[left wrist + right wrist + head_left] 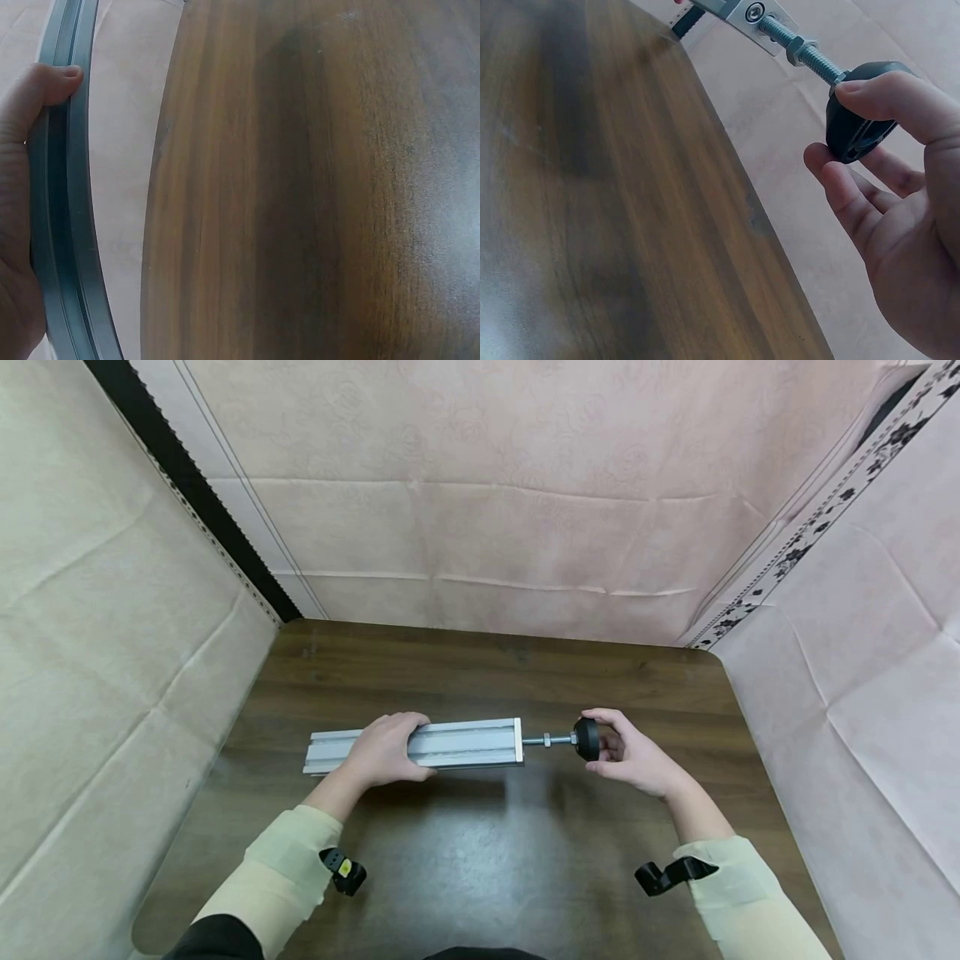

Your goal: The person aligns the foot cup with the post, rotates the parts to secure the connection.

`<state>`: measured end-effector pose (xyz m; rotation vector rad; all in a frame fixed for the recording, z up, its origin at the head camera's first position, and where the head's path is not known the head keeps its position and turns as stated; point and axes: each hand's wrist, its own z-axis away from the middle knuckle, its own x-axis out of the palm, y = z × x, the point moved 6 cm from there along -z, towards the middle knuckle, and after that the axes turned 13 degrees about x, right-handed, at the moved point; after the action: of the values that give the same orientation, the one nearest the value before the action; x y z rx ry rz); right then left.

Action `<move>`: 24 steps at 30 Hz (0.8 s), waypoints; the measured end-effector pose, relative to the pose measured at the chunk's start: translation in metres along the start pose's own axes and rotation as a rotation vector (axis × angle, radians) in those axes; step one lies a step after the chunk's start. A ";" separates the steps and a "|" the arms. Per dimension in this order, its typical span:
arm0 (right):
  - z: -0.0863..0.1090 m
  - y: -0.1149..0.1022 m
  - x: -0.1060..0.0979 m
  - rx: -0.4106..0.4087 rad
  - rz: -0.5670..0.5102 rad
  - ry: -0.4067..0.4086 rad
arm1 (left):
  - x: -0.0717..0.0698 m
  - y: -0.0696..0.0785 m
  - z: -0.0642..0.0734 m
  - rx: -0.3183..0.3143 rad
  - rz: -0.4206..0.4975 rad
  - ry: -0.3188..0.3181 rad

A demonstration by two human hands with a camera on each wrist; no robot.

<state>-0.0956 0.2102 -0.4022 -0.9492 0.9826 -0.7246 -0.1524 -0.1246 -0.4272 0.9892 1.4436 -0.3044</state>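
Observation:
A silver aluminium extrusion profile (468, 744) is held level above the wooden table, a pale plate capping its right end. My left hand (387, 748) grips it near the middle, thumb along the near side, as the left wrist view also shows on the grooved profile (69, 202). From the end plate sticks out a threaded rod (784, 37) with a nut on it, carrying a black levelling foot (587, 739) at its tip. My right hand (630, 753) pinches the rim of this foot (841, 124) between thumb and fingers.
The brown wooden table (480, 860) has rounded corners and reflects light in the middle. Pale cloth hangs around it at the back (480, 527), left and right. A black wrist camera (347, 870) is strapped to the left forearm, another camera (660, 877) to the right.

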 end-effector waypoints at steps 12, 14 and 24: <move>-0.002 0.002 -0.002 0.007 -0.003 0.001 | 0.001 -0.001 0.000 -0.009 0.006 -0.003; -0.002 0.003 -0.002 0.013 -0.004 0.001 | 0.001 -0.001 0.000 -0.012 0.005 -0.005; -0.003 0.001 -0.002 0.037 0.006 0.006 | 0.001 -0.001 0.001 -0.008 0.005 0.000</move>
<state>-0.0990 0.2118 -0.4035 -0.9122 0.9740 -0.7383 -0.1529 -0.1253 -0.4290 0.9858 1.4415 -0.2951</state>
